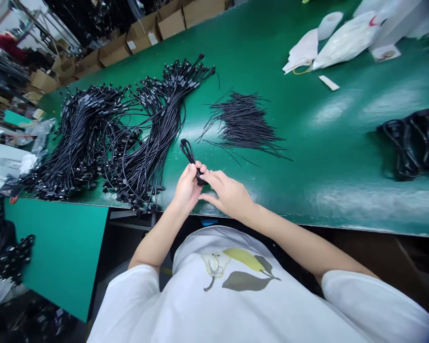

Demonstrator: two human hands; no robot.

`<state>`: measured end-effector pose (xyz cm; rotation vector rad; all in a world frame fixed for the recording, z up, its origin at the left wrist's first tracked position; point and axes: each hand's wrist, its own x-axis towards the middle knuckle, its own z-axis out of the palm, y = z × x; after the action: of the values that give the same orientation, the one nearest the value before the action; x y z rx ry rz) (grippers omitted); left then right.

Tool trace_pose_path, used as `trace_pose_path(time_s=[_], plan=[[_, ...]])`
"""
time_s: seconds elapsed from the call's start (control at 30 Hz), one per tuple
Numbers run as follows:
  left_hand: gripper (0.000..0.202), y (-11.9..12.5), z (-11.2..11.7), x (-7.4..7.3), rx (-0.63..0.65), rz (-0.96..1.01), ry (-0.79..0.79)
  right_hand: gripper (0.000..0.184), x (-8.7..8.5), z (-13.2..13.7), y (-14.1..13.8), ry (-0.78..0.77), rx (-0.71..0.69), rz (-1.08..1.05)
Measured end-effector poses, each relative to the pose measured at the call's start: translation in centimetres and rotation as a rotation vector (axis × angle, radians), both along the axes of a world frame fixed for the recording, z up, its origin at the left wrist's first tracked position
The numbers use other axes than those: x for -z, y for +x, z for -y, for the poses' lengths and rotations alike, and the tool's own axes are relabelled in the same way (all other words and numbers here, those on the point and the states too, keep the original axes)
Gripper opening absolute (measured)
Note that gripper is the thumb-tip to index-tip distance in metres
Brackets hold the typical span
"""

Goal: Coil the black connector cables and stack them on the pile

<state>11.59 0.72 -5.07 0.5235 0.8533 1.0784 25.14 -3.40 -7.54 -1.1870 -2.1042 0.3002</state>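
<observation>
A black cable, folded into a small looped bundle, is in my left hand, whose thumb and fingers are closed around its middle. The bundle's looped end points up and away from me. At its lower end, the fingertips of my right hand press on the cable, with the right thumb lower down beside the left palm. What lies between the fingertips is partly hidden. Beyond my hands lies a pile of thin black ties. Long bunches of black cables with connectors spread to the left.
Both hands are above a green table, near its front edge. Bundled black cables lie at the right; white paper and plastic packaging sits at the back right. Cardboard boxes line the far edge. A person in red is far left.
</observation>
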Motion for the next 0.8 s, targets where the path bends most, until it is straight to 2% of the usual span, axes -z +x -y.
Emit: trace_pose_path(time_s=[0.1, 0.2, 0.3, 0.4, 0.47, 0.5, 0.53, 0.6, 0.63, 0.7, 0.73, 0.8], plan=[[0.017, 0.4, 0.3, 0.1, -0.086, -0.041, -0.011, 0.039, 0.5, -0.5, -1.2, -0.002, 0.076, 0.054], [0.016, 0.8, 0.5, 0.3, -0.153, -0.048, -0.014, 0.033, -0.3, -1.0, -1.4, -0.110, 0.107, -0.090], [0.016, 0.8, 0.7, 0.2, -0.118, -0.029, 0.010, 0.020, -1.2, -1.2, -1.6, -0.389, 0.088, -0.422], [0.017, 0.5, 0.7, -0.2, -0.122, -0.048, 0.045, 0.011, -1.2, -1.1, -1.6, -0.758, -0.038, -0.746], [0.020, 0.1, 0.6, -0.5, -0.145, -0.078, 0.102, 0.010, -1.0, -1.0, -1.1, -0.893, -0.120, -0.732], [0.022, -0.1, 0.5, -0.6, -0.145, -0.104, 0.139, 0.010, -1.1, -1.0, -0.7, -0.875, -0.112, -0.654], [0.023, -0.4, 0.5, -0.6, -0.129, -0.140, 0.174, 0.011, -1.3, -1.1, 0.0, -0.784, -0.060, -0.565], [0.027, -0.8, 0.7, -0.3, -0.026, -0.238, 0.225, 0.016, -2.3, -1.4, 1.4, -0.441, 0.089, -0.403], [0.029, -1.0, 0.8, -0.1, 0.061, -0.295, 0.251, 0.020, -3.0, -1.6, 2.1, -0.245, 0.117, -0.320], [0.031, -1.3, 1.3, 0.6, 0.245, -0.429, 0.337, 0.025, -4.5, -2.3, 3.1, 0.042, 0.012, -0.082], [0.031, -1.4, 1.6, 0.8, 0.321, -0.509, 0.391, 0.026, -5.0, -2.7, 3.4, 0.088, -0.089, 0.086], [0.028, -1.7, 2.2, 1.2, 0.434, -0.710, 0.500, 0.028, -5.4, -3.3, 3.8, 0.031, -0.241, 0.391]])
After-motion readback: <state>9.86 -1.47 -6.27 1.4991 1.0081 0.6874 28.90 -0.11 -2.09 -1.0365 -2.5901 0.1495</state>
